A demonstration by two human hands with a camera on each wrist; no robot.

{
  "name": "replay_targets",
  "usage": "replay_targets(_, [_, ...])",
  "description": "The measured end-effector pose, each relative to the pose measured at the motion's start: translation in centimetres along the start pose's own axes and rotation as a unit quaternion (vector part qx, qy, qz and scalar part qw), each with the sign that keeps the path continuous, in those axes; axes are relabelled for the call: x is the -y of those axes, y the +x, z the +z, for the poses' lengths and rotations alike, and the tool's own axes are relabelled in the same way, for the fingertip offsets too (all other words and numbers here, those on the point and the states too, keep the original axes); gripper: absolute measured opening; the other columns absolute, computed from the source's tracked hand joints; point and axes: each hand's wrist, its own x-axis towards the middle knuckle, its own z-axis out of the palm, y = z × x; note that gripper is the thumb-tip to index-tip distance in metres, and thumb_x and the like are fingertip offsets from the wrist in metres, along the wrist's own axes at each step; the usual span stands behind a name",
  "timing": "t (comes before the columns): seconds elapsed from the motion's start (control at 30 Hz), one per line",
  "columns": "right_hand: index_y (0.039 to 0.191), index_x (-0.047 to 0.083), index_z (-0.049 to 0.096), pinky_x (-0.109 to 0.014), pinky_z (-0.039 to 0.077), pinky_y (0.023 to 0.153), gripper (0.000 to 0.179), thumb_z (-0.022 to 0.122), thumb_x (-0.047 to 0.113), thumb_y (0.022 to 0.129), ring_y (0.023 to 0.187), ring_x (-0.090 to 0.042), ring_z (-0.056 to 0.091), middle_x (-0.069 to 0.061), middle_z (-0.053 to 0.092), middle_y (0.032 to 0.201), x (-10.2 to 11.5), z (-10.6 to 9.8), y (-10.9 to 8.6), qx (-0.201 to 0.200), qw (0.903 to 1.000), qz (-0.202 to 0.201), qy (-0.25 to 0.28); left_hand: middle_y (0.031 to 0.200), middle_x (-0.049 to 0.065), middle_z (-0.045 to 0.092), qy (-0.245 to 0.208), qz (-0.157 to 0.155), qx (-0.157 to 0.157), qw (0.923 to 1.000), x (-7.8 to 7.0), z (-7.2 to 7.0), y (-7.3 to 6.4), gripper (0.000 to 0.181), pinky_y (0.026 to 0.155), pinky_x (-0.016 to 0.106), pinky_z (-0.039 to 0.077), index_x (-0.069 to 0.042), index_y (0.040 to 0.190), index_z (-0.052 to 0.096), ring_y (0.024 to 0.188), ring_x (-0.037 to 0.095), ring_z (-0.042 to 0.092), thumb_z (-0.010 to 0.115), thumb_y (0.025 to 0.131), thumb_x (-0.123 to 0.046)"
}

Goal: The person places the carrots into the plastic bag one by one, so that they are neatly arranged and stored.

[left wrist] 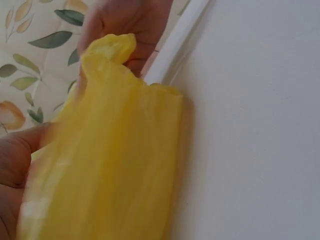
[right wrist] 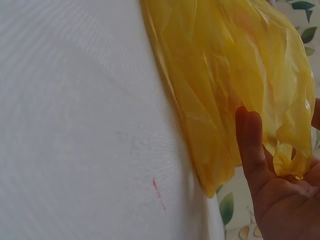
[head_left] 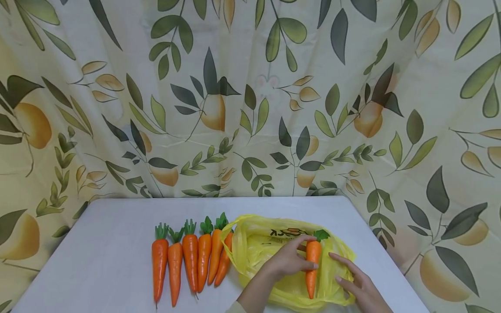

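An orange carrot with green leaves (head_left: 313, 252) stands out against the yellow plastic bag (head_left: 254, 256); my left hand (head_left: 287, 259) grips it at the bag's mouth between thumb and fingers. In the left wrist view the bag (left wrist: 110, 160) hides the carrot and part of my left hand (left wrist: 15, 170). Along the bag's right side is my right hand (head_left: 362, 284), touching the plastic with fingers extended and thumb apart from them. The right wrist view shows the right hand (right wrist: 280, 200) at the bag's handle loop (right wrist: 290, 162), some fingers hidden behind the plastic.
Left of the bag, several carrots (head_left: 159, 267) lie side by side on the white table (head_left: 98, 261), leaves toward the back. The nearest one touches or nearly touches the bag. Behind the table hangs a leaf-and-fruit patterned curtain (head_left: 242, 152).
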Motion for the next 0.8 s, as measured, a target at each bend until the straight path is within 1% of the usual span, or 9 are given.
replay_targets(0.17, [0.160,0.009,0.036,-0.021,0.046,0.097,0.059,0.058,0.024,0.107,0.119,0.019,0.039,-0.007,0.024,0.166,-0.1,0.1,0.0,-0.009,0.9997,-0.015,-0.019,0.115,0.006,0.059,0.017,-0.008,-0.031,0.9993,0.7,0.6,0.4,0.064,0.072,0.041,0.059,-0.022,0.135,0.065,0.084,0.021,0.067,0.080,0.083,0.011])
replay_targets(0.23, [0.159,0.009,0.038,-0.019,0.044,0.098,0.059,0.059,0.024,0.107,0.119,0.021,0.036,-0.007,0.027,0.165,-0.1,0.2,0.0,-0.012,0.9993,-0.020,-0.028,0.114,0.005,0.060,0.027,-0.009,-0.040,0.9988,1.1,0.7,0.6,0.065,0.071,0.039,0.059,-0.023,0.134,0.066,0.084,0.019,0.065,0.081,0.081,0.012])
replay_targets(0.3, [0.159,0.008,0.038,-0.018,0.044,0.097,0.059,0.059,0.025,0.106,0.119,0.022,0.036,-0.008,0.027,0.165,-0.1,0.3,0.0,-0.012,0.9992,-0.021,-0.033,0.114,0.004,0.061,0.041,-0.003,-0.045,0.9981,1.4,0.7,0.6,0.066,0.070,0.036,0.058,-0.022,0.133,0.066,0.082,0.017,0.064,0.082,0.079,0.013])
replay_targets(0.4, [0.159,0.007,0.038,-0.020,0.046,0.096,0.060,0.060,0.025,0.106,0.118,0.019,0.040,-0.012,0.023,0.165,-0.1,0.4,-0.2,-0.011,0.9995,-0.015,-0.025,0.115,0.002,0.063,0.058,0.003,-0.051,0.9970,1.9,0.8,0.7,0.067,0.069,0.032,0.055,-0.022,0.132,0.068,0.079,0.015,0.062,0.083,0.077,0.014])
replay_targets(0.53, [0.158,0.009,0.039,-0.021,0.047,0.096,0.060,0.060,0.026,0.105,0.118,0.018,0.043,-0.010,0.025,0.165,0.1,0.5,-0.3,-0.013,0.9997,-0.006,-0.019,0.114,-0.004,0.063,0.077,-0.007,-0.055,0.9955,2.4,0.8,0.7,0.067,0.066,0.030,0.052,-0.025,0.130,0.071,0.079,0.013,0.059,0.085,0.077,0.013])
replay_targets(0.63, [0.158,0.009,0.039,-0.019,0.044,0.097,0.059,0.060,0.027,0.106,0.122,0.018,0.038,-0.011,0.025,0.166,0.2,0.4,-0.3,-0.012,0.9994,-0.013,-0.028,0.111,-0.008,0.063,0.081,-0.016,-0.053,0.9951,2.6,0.7,0.8,0.065,0.066,0.031,0.051,-0.026,0.129,0.071,0.080,0.014,0.058,0.085,0.077,0.010])
replay_targets(0.7, [0.159,0.009,0.038,-0.018,0.043,0.097,0.059,0.059,0.027,0.106,0.130,0.010,0.036,-0.013,0.023,0.167,0.2,0.3,-0.2,-0.009,0.9993,-0.017,-0.032,0.111,-0.009,0.063,0.082,-0.016,-0.052,0.9951,2.7,0.7,0.8,0.064,0.066,0.030,0.051,-0.026,0.129,0.071,0.080,0.013,0.058,0.086,0.078,0.009])
replay_targets(0.8, [0.160,0.010,0.036,-0.018,0.043,0.097,0.061,0.059,0.027,0.106,0.133,0.005,0.036,-0.013,0.019,0.168,0.2,0.3,-0.2,-0.003,0.9997,-0.004,-0.025,0.110,-0.010,0.064,0.085,-0.013,-0.053,0.9949,2.8,0.7,0.8,0.063,0.066,0.030,0.051,-0.025,0.129,0.071,0.080,0.013,0.058,0.086,0.078,0.009])
